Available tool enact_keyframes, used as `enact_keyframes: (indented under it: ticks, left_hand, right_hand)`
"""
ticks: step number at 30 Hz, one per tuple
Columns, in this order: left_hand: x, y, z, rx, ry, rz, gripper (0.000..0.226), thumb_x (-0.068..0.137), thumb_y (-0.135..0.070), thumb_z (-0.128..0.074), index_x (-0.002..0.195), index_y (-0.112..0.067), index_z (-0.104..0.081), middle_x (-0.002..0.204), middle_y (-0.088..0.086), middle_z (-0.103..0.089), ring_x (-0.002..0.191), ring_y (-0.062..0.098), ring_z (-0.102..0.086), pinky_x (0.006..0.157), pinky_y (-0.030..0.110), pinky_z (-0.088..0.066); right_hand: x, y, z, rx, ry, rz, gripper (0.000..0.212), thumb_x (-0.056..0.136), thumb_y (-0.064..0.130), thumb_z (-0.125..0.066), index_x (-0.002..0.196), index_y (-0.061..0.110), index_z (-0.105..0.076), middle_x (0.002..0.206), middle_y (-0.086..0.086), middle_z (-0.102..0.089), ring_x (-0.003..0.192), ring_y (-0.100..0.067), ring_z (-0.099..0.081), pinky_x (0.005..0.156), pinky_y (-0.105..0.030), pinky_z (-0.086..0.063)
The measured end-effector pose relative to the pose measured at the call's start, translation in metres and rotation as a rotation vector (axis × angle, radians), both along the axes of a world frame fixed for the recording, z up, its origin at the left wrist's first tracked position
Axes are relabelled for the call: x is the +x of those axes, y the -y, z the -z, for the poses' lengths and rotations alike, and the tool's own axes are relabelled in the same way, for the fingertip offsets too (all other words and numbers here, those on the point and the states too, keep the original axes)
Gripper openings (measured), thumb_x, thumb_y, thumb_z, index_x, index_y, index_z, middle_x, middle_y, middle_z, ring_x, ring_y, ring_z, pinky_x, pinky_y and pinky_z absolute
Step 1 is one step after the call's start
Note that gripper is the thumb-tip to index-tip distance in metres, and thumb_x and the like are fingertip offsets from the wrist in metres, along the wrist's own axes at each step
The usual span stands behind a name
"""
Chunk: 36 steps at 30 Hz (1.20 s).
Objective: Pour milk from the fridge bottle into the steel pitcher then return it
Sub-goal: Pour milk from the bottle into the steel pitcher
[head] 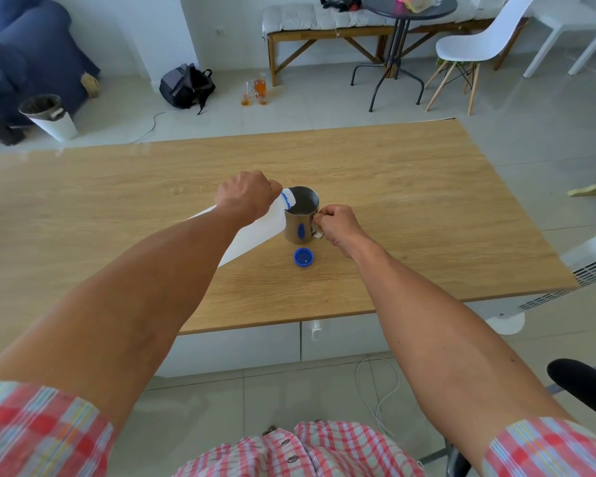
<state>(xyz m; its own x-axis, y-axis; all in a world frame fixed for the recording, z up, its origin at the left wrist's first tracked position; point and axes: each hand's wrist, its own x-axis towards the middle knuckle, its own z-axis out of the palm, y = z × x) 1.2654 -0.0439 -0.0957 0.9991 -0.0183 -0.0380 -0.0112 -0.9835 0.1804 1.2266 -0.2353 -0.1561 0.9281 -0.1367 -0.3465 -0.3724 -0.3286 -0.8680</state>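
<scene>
A white plastic milk bottle (255, 232) with a blue neck ring is tipped to the right, its mouth over the rim of the steel pitcher (300, 218). My left hand (246, 194) grips the bottle near its neck from above. My right hand (336, 226) pinches the pitcher's handle on its right side. The pitcher stands upright on the wooden table (427, 201), and pale liquid shows at its bottom. The bottle's blue cap (304, 258) lies open side up on the table just in front of the pitcher. My left forearm hides much of the bottle's body.
Beyond the table's far edge are a white bin (50, 117), a dark backpack (186, 86), glass bottles on the floor (257, 91), a round black table (406, 8) and a white chair (475, 46). A white heater (585, 266) stands by the table's right end.
</scene>
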Motion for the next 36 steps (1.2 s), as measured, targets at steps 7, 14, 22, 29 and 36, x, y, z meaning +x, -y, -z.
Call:
enact_keyframes:
  ticks: [7, 14, 22, 29, 36]
  left_hand:
    - [-0.001, 0.004, -0.007, 0.029, -0.01, 0.006, 0.042, 0.102, -0.038, -0.037, 0.069, -0.014, -0.049, 0.072, 0.006, -0.053, 0.058, 0.021, -0.047, 0.054, 0.03, -0.034]
    - [-0.001, 0.007, -0.013, 0.059, -0.013, 0.022, 0.042, 0.103, -0.038, -0.037, 0.071, -0.014, -0.05, 0.073, 0.007, -0.055, 0.059, 0.021, -0.049, 0.053, 0.031, -0.034]
    - [-0.002, 0.011, -0.018, 0.086, -0.025, 0.027, 0.042, 0.103, -0.037, -0.037, 0.071, -0.014, -0.051, 0.073, 0.006, -0.055, 0.06, 0.021, -0.049, 0.055, 0.032, -0.035]
    - [-0.001, 0.012, -0.021, 0.106, -0.037, 0.033, 0.042, 0.103, -0.038, -0.037, 0.071, -0.013, -0.051, 0.074, 0.007, -0.056, 0.06, 0.022, -0.049, 0.058, 0.032, -0.037]
    - [0.0, 0.013, -0.024, 0.124, -0.057, 0.031, 0.04, 0.102, -0.038, -0.038, 0.073, -0.013, -0.051, 0.076, 0.007, -0.054, 0.061, 0.022, -0.048, 0.061, 0.034, -0.036]
  right_hand:
    - [-0.002, 0.0, -0.002, 0.008, -0.004, 0.002, 0.015, 0.098, 0.009, -0.058, 0.087, 0.009, -0.068, 0.069, -0.001, -0.059, 0.057, -0.01, -0.05, 0.047, -0.02, -0.038]
    - [0.0, 0.0, -0.002, 0.002, -0.013, 0.002, 0.021, 0.099, 0.012, -0.059, 0.079, 0.013, -0.064, 0.066, 0.0, -0.057, 0.056, -0.011, -0.05, 0.05, -0.023, -0.039]
    - [0.0, -0.001, -0.004, -0.005, -0.018, 0.005, 0.014, 0.1, 0.012, -0.059, 0.091, 0.01, -0.069, 0.071, -0.001, -0.06, 0.059, -0.01, -0.052, 0.049, -0.02, -0.039]
    - [-0.001, 0.0, -0.005, -0.013, -0.018, -0.001, 0.014, 0.1, 0.011, -0.058, 0.089, 0.011, -0.067, 0.07, -0.001, -0.058, 0.059, -0.011, -0.049, 0.048, -0.022, -0.037]
    - [0.0, 0.0, -0.003, -0.03, -0.013, -0.013, 0.026, 0.098, 0.011, -0.058, 0.073, 0.014, -0.058, 0.064, 0.0, -0.052, 0.057, -0.013, -0.044, 0.049, -0.026, -0.035]
